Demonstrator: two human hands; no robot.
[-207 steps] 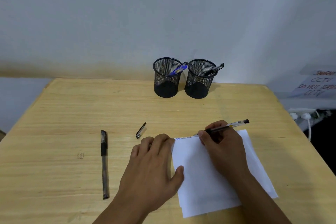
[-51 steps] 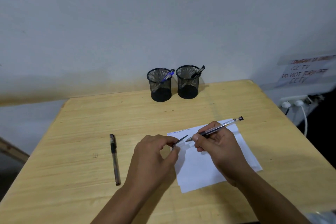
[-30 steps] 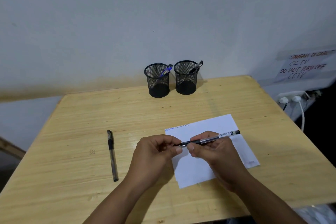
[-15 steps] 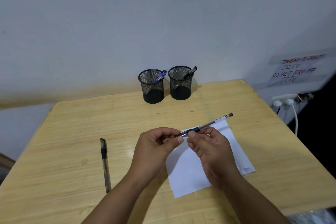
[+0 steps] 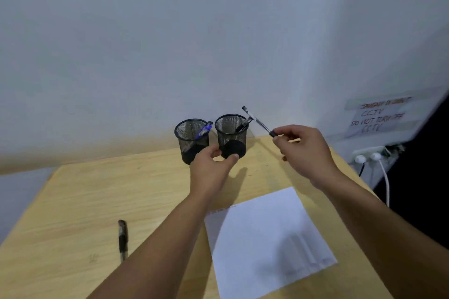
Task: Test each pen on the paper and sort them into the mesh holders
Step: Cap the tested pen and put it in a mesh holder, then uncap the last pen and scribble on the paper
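A: Where are the hands, compared with the right mesh holder [image 5: 231, 135]?

B: The right hand [image 5: 305, 153] is up and to the right of it. It pinches a black pen [image 5: 258, 122] at one end, and the other end points over the rim of that holder — the pen is in the air, not inside.

A: And the left hand [image 5: 211, 170]?

B: It is at the base of the same holder, fingers half curled and holding nothing. If the thumb touches the mesh, I cannot tell.

A: What is in the holders?

B: That holder has one black pen; the left mesh holder [image 5: 192, 139], just beside it, has a blue pen [image 5: 204, 130].

A: And the other things?

B: The paper [image 5: 267, 238] lies on the table [image 5: 80, 201], well in front of the holder. One more dark pen [image 5: 122, 238] lies far to the front-left — partly hidden under the left forearm.
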